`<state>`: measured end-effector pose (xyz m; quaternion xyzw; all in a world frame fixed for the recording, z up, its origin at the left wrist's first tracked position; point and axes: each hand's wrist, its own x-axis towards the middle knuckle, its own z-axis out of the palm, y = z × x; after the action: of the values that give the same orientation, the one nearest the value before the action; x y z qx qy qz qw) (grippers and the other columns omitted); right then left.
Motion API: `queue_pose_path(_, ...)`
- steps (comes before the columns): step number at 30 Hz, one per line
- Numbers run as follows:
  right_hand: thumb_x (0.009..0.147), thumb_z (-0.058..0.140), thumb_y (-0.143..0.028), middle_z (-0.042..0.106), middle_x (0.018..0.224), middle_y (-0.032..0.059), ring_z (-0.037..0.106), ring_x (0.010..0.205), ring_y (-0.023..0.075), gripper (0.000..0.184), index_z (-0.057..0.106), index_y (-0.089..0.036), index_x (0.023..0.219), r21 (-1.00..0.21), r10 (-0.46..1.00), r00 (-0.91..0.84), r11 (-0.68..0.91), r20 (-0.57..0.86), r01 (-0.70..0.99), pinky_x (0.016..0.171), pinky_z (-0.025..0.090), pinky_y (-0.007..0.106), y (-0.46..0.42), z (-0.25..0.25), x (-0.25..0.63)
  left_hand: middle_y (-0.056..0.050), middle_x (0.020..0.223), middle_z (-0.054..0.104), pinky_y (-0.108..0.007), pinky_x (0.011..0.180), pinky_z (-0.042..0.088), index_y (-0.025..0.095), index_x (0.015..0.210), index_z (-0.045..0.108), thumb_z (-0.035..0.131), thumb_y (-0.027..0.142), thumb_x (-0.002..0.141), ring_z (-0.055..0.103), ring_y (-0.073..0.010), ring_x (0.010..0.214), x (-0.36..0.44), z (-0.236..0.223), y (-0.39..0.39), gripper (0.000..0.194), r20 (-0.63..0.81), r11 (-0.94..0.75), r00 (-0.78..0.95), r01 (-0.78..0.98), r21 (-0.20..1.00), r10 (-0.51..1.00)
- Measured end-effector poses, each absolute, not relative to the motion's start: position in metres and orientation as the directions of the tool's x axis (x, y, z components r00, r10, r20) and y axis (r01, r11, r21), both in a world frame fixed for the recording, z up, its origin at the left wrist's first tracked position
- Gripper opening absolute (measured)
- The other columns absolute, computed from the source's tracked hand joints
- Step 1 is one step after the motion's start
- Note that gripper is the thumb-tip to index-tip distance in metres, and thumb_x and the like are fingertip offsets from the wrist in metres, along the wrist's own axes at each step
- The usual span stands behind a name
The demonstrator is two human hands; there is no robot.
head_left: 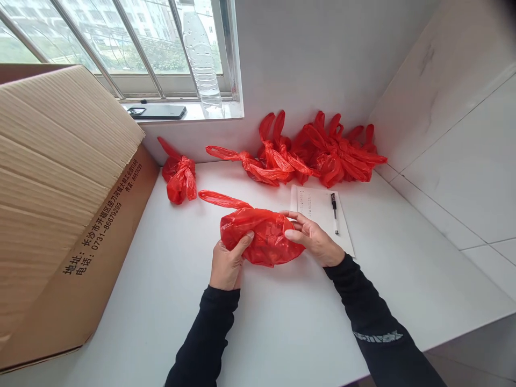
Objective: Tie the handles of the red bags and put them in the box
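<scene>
A crumpled red plastic bag point(264, 234) lies on the white table point(282, 317) in front of me, one long handle trailing to the upper left. My left hand point(226, 264) pinches the bag's left edge, thumb on top. My right hand point(312, 239) grips its right side, fingers curled over the plastic. Both arms wear black sleeves.
Several knotted red bags point(322, 150) sit along the back wall, one more point(179, 177) by the large cardboard box point(60, 204) at left. A paper sheet point(318, 209) with a pen point(334, 212) lies right of my hands. A phone point(157, 112) and a clear bottle point(201, 59) are on the windowsill.
</scene>
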<state>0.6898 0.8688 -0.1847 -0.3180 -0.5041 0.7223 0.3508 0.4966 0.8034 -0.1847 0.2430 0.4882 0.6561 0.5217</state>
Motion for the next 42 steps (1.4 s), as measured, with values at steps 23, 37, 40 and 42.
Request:
queue_pose_path(23, 0.078, 0.082, -0.034, 0.070, 0.108, 0.0036, 0.068, 0.100, 0.0216, 0.064, 0.052, -0.027, 0.134, -0.955, 0.852, -0.523, -0.183, -0.036, -0.233, 0.091, 0.055, 0.040, 0.869, -0.183, 0.685, -0.008, 0.122, 0.073, -0.041, 0.089, 0.059, 0.024, 0.119, 0.069, 0.079, 0.048, 0.079, 0.066, -0.0334, 0.116, 0.504, -0.172, 0.802, 0.048, -0.179, 0.016, -0.301, -0.476, 0.879, 0.937)
queue_pose_path(37, 0.082, 0.075, -0.029, 0.068, 0.121, 0.0049, 0.067, 0.106, 0.0205, 0.062, 0.048, -0.030, 0.137, -0.926, 0.860, -0.510, -0.213, -0.027, -0.311, 0.093, 0.053, 0.037, 0.866, -0.178, 0.682, -0.010, 0.124, 0.073, -0.049, 0.104, 0.051, 0.022, 0.124, 0.066, 0.090, 0.025, 0.065, 0.065, -0.0350, 0.120, 0.510, -0.169, 0.803, 0.063, -0.042, -0.073, -0.278, -0.390, 0.918, 0.960)
queue_pose_path(40, 0.077, 0.078, -0.025, 0.069, 0.120, 0.0047, 0.069, 0.101, 0.0203, 0.066, 0.049, -0.030, 0.135, -0.924, 0.850, -0.526, -0.217, -0.020, -0.315, 0.091, 0.054, 0.037, 0.868, -0.182, 0.680, -0.011, 0.122, 0.074, -0.050, 0.102, 0.053, 0.022, 0.123, 0.067, 0.091, 0.026, 0.063, 0.066, -0.0357, 0.118, 0.510, -0.168, 0.803, 0.064, -0.056, -0.062, -0.276, -0.401, 0.914, 0.959)
queue_pose_path(42, 0.074, 0.079, -0.022, 0.069, 0.119, 0.0036, 0.069, 0.099, 0.0196, 0.066, 0.051, -0.031, 0.134, -0.924, 0.870, -0.492, -0.201, -0.015, -0.326, 0.090, 0.055, 0.037, 0.868, -0.184, 0.680, -0.012, 0.124, 0.073, -0.051, 0.101, 0.054, 0.022, 0.123, 0.067, 0.091, 0.027, 0.064, 0.066, -0.0361, 0.119, 0.512, -0.167, 0.802, 0.064, -0.061, -0.051, -0.257, -0.407, 0.912, 0.965)
